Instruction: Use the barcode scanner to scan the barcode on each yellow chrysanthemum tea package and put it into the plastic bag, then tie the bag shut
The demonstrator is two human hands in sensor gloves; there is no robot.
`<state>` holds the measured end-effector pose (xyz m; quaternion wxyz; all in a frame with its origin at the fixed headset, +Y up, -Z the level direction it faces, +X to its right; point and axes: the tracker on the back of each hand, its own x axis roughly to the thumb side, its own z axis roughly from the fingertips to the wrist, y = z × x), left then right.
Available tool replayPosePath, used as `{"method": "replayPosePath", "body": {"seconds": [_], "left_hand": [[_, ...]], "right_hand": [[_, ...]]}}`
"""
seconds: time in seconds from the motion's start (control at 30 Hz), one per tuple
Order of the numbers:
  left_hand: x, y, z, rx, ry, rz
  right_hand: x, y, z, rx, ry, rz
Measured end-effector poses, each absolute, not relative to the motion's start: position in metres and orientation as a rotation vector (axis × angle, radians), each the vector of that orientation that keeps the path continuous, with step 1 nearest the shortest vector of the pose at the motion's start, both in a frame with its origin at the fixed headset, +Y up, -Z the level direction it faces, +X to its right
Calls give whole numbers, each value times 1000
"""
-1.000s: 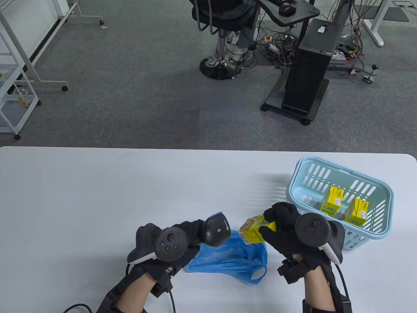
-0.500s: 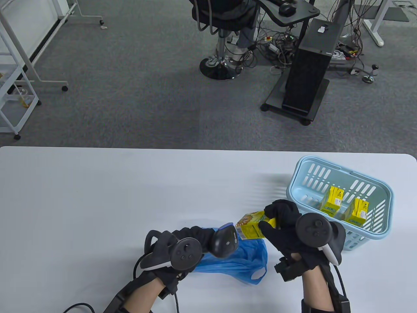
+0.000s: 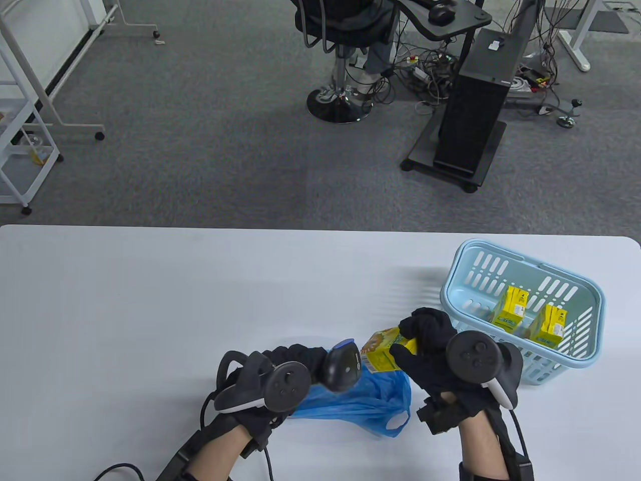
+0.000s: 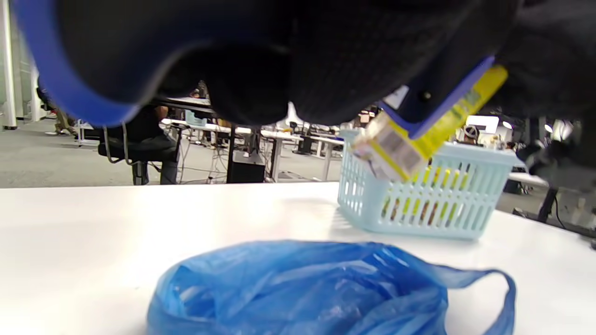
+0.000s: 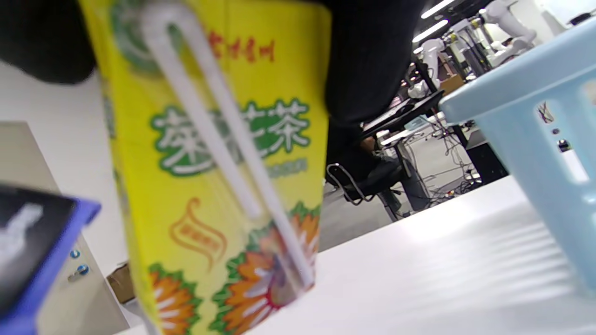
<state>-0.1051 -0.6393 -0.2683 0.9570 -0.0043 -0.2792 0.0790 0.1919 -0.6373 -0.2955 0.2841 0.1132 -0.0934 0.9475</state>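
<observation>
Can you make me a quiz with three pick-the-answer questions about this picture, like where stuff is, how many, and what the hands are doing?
1. Where does the blue plastic bag lie?
A. in the basket
B. on the table, below the scanner
C. on the floor

2. How many yellow tea packages stand in the light blue basket?
A. two
B. four
C. none

3. What is the right hand doing?
A. resting flat on the table
B. tying the bag
C. holding a yellow tea package up to the barcode scanner

Answers:
1 B: the bag lies flat on the white table, under the scanner that the left hand grips.
2 A: the table view shows two packages in the basket.
3 C: its fingers wrap around the package, whose end meets the scanner's head.
</observation>
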Motion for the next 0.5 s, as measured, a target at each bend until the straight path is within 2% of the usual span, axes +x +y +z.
{"method": "replayPosePath", "body": {"seconds": [0.23, 0.5], "left_hand": [[-138, -621, -273, -17, -473, 244], [-174, -612, -278, -2, -380, 318]], "right_hand": [[169, -646, -298, 429, -148, 2554], [112, -663, -293, 657, 53, 2605]]}}
